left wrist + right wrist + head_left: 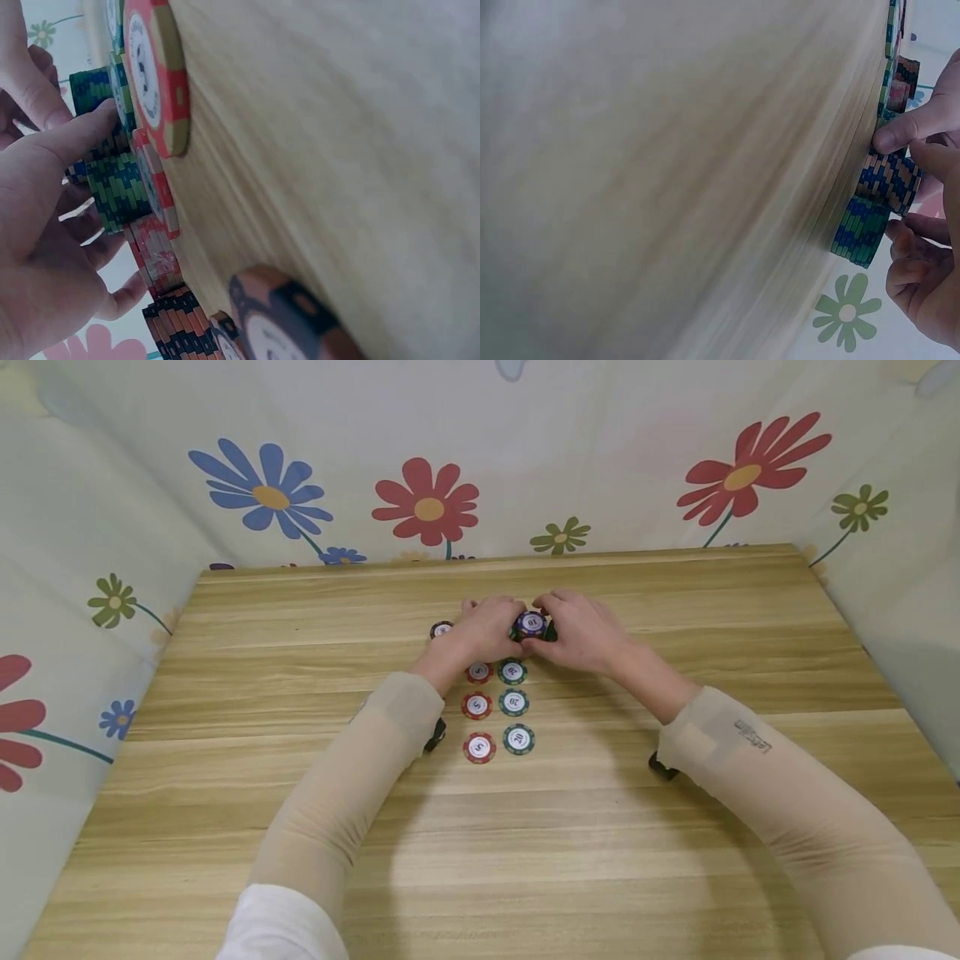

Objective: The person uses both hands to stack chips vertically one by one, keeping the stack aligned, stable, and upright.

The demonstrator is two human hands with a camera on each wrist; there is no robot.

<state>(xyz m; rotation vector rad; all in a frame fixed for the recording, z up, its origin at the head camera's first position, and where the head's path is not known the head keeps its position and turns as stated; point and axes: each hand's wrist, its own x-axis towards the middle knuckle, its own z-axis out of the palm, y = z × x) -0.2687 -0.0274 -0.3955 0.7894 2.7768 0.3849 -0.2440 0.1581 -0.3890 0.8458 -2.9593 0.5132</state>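
A stack of blue poker chips [531, 624] marked 10 stands between my two hands near the far side of the table. My left hand [487, 628] holds it from the left, with thumb in front and fingers behind. From the right, my right hand [581, 631] grips the same stack between thumb and fingers; its blue-and-tan edges [889, 180] show in the right wrist view. Touching its sides are a green stack [120, 191] and a blue-green stack [860, 232]. Beyond the green one come a red stack [154, 251] and a black-and-orange stack [176, 322].
Nearer me on the wooden table [570, 843], single chips lie flat in two columns: red chips [479, 747] marked 5 and green chips [519, 739] marked 20. A black chip [442, 629] lies left of my left hand. A flowered curtain [622, 452] borders the table.
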